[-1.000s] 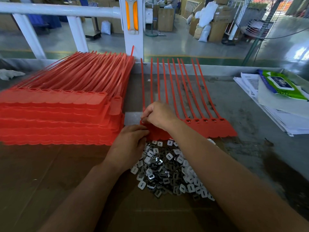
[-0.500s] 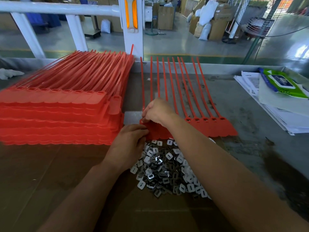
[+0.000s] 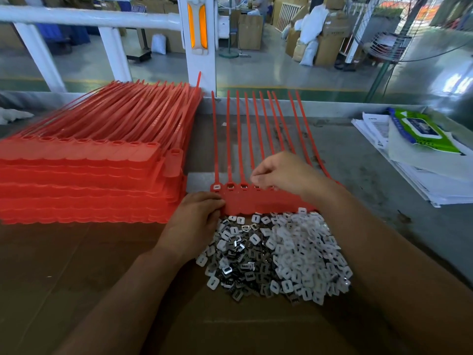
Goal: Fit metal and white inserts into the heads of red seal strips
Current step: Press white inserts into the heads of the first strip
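While a pile of metal and white inserts [image 3: 276, 254] lies nearest, between the forearms, the left hand [image 3: 190, 226] grips the near-left corner of the row of red seal strips [image 3: 258, 201] just beyond; the right hand [image 3: 284, 172] curls over the row's heads, whether pinching an insert I cannot tell. Stacked strips [image 3: 84, 175] sit farther left.

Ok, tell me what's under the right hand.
The right hand covers several heads of the flat red seal strips; their tails run out beyond it. Uncovered heads beside it show inserts. Whether the covered ones do is hidden.
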### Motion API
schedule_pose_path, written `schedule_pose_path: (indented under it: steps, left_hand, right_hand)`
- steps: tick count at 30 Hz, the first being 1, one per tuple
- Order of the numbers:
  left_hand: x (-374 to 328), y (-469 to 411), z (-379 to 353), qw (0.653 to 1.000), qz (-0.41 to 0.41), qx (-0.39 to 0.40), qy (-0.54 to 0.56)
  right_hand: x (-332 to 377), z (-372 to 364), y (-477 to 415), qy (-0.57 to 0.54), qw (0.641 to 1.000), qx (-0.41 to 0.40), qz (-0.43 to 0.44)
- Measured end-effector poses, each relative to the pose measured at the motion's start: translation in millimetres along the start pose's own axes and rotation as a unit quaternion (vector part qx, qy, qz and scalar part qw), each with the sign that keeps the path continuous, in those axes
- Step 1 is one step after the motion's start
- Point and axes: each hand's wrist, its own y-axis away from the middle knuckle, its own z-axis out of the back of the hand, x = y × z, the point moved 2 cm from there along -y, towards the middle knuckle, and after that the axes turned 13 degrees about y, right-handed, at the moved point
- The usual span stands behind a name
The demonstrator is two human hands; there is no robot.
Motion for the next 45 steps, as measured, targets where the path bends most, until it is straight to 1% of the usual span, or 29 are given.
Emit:
schedule_pose_path:
  steps: [2, 5, 11, 19, 27, 32, 37, 41, 45]
  left_hand:
    - [0, -1, 0, 1.000, 0.002, 0.000, -0.003]
    - [0, -1, -1, 1.000, 0.007, -0.002, -0.004]
    - [0, 0, -2, 1.000, 0.013, -0.005, 0.002]
    - [1, 0, -2, 1.000, 0.016, -0.010, 0.009]
    - [1, -1, -2, 1.000, 0.011, -0.010, 0.005]
    - [1, 0, -2, 1.000, 0.008, -0.008, 0.003]
    - [0, -1, -1, 1.000, 0.004, -0.009, 0.004]
    - [0, 0, -1, 1.000, -0.002, -0.007, 0.001]
    - [0, -1, -1, 1.000, -0.003, -0.007, 0.002]
  right_hand:
    - [-7, 2, 12, 0.060, 0.998, 0.022, 0.014]
    - [-15, 1, 23, 0.138, 0.990, 0.012, 0.023]
    - [-14, -11, 31, 0.130, 0.989, 0.052, 0.049]
    - [-11, -19, 31, 0.185, 0.979, 0.054, 0.071]
    - [-13, -13, 33, 0.130, 0.989, 0.040, 0.062]
    - [-4, -11, 25, 0.103, 0.992, 0.005, 0.068]
    - [9, -17, 7, 0.093, 0.991, -0.051, 0.076]
    - [17, -25, -9, 0.075, 0.993, -0.075, 0.058]
    - [23, -31, -24, 0.030, 0.997, -0.070, 0.030]
